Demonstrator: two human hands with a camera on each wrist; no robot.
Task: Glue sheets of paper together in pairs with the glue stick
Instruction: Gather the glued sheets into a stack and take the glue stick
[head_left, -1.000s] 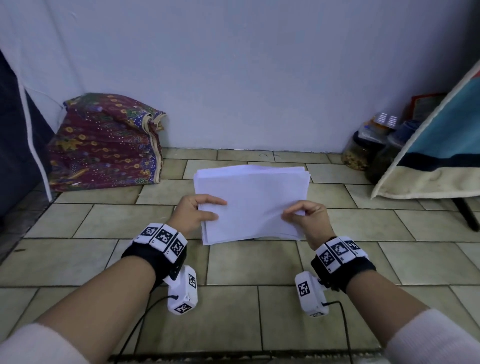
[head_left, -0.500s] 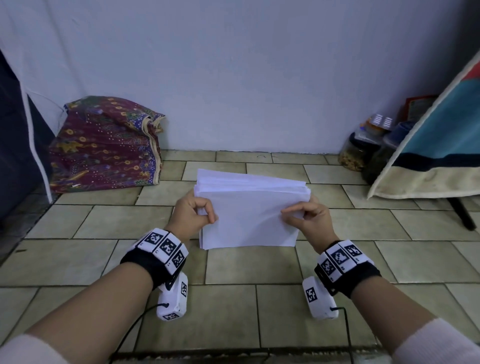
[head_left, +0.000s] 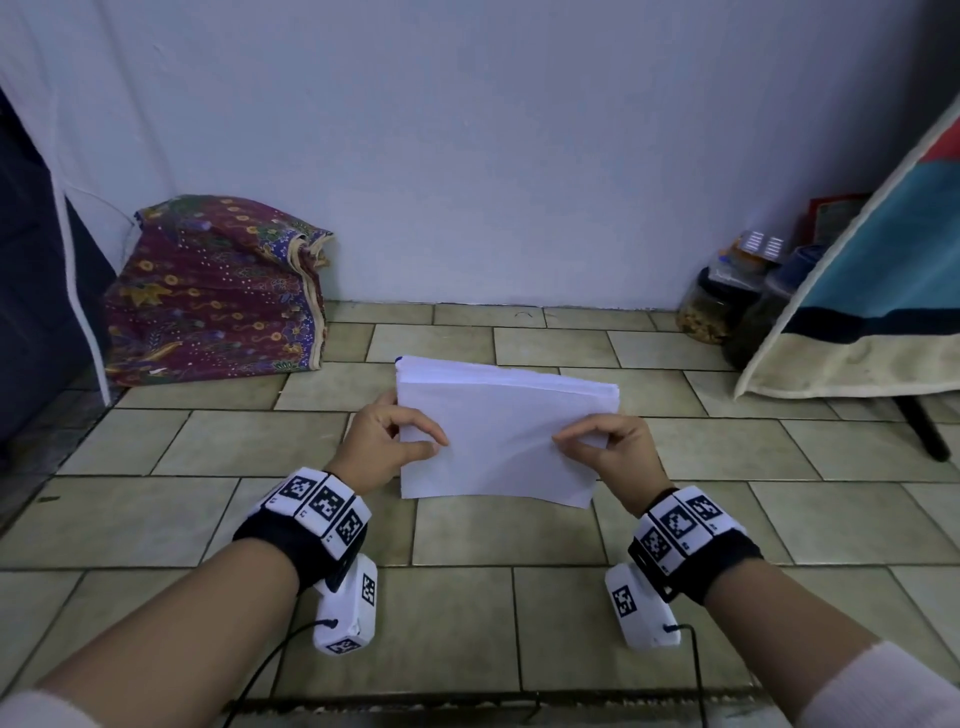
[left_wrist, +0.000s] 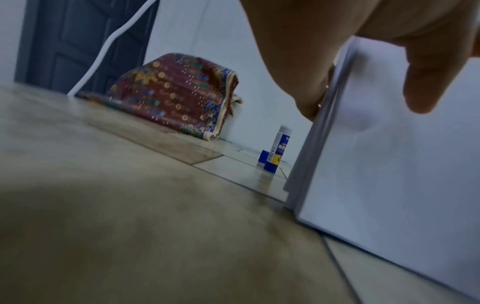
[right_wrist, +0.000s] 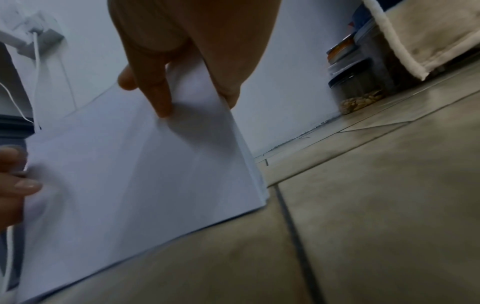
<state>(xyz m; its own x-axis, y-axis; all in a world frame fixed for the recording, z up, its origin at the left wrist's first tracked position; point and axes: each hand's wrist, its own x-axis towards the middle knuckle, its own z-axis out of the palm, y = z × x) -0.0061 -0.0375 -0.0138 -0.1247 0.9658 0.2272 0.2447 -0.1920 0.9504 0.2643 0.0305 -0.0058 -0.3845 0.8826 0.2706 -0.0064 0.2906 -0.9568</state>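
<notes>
Tiled floor (head_left: 467, 613) by the wall: jar (head_left: 707, 306) holding nuts — both hands, left (head_left: 387, 441) and right (head_left: 610, 449), pinch an upright paper stack (head_left: 498, 441).

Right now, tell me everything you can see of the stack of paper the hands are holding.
The stack of paper is a thick sheaf of plain white sheets with nothing printed on the face shown. It stands on its lower long edge on the tiled floor, leaning back from the camera, its top edges slightly fanned. The left hand grips its left side and the right hand its right side, thumbs on the front face, fingers behind. The front sheet bows faintly between them.
</notes>
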